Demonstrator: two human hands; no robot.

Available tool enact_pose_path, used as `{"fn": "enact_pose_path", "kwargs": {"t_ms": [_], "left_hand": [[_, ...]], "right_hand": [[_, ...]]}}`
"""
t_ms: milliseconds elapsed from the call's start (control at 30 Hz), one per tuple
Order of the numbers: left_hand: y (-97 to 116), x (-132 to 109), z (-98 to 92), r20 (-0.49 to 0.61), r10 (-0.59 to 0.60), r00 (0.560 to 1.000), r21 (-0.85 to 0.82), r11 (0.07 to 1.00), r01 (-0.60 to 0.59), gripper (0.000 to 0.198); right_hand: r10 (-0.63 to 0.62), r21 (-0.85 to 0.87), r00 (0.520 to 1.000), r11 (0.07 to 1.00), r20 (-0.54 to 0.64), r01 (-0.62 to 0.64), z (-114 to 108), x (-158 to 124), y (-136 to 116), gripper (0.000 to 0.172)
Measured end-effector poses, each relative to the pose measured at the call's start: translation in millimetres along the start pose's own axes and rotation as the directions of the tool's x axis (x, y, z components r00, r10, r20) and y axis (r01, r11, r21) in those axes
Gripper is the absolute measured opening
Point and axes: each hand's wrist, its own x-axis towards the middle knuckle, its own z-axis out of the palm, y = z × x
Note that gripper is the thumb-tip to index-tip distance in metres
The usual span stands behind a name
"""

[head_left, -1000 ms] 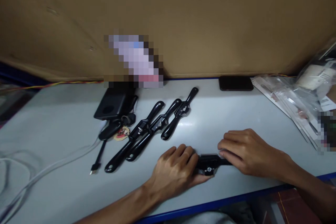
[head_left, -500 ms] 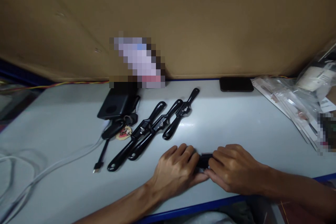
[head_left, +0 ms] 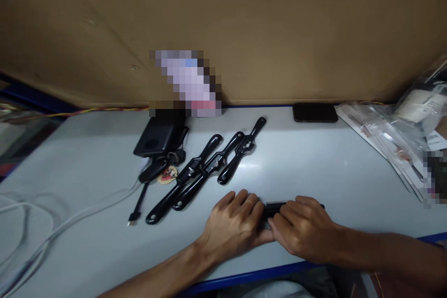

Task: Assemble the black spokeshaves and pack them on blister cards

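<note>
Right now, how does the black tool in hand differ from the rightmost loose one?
The left hand and right hand grip the held tool; the rightmost loose tool lies on the table. The held tool is mostly covered; the loose tool shows clearly. The held tool runs sideways; the loose tool slants away. Both are black.

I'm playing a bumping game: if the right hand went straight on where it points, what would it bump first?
Probably the left hand: the right hand points toward it along the black tool both hold, and the hands look close, maybe touching.
</note>
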Motion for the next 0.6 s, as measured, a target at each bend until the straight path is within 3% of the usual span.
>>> {"fn": "enact_pose_path", "kwargs": {"t_ms": [67, 133, 200, 267, 333, 433, 600], "left_hand": [[0, 0, -0.9, -0.02, 0.004, 1.0, -0.002, 1.0, -0.004, 0.048], [-3, 1, -2.6, -0.046, 0.025, 0.999, 0.005, 1.0, -0.025, 0.051], [-8, 3, -4.9, -0.066, 0.041, 0.997, 0.031, 0.999, -0.039, 0.052], [-15, 5, -7.2, -0.081, 0.041, 0.996, 0.064, 0.997, -0.036, 0.052], [-22, 6, -8.7, -0.103, 0.031, 0.994, 0.093, 0.995, -0.021, 0.052], [-27, 7, -7.8, -0.112, 0.031, 0.993, 0.113, 0.993, -0.018, 0.053], [-24, 5, -0.7, -0.03, -0.054, 0.998, 0.114, 0.992, 0.057, 0.049]], "right_hand": [[0.045, 0.049, 0.999, 0.998, -0.006, -0.045, -14, 5, 11, 0.037], [0.134, 0.088, 0.989, 0.986, 0.062, -0.139, -32, 9, 26, 0.035], [0.173, 0.117, 0.958, 0.972, 0.228, -0.203, -46, 10, 41, 0.029], [0.135, 0.191, 0.895, 0.953, 0.426, -0.235, -53, 9, 50, 0.027], [0.093, 0.249, 0.84, 0.932, 0.535, -0.262, -51, 8, 51, 0.021], [0.123, 0.22, 0.828, 0.933, 0.547, -0.284, -41, 7, 45, 0.012], [0.181, 0.211, 0.849, 0.924, 0.496, -0.32, -26, 7, 42, 0.015]]}}
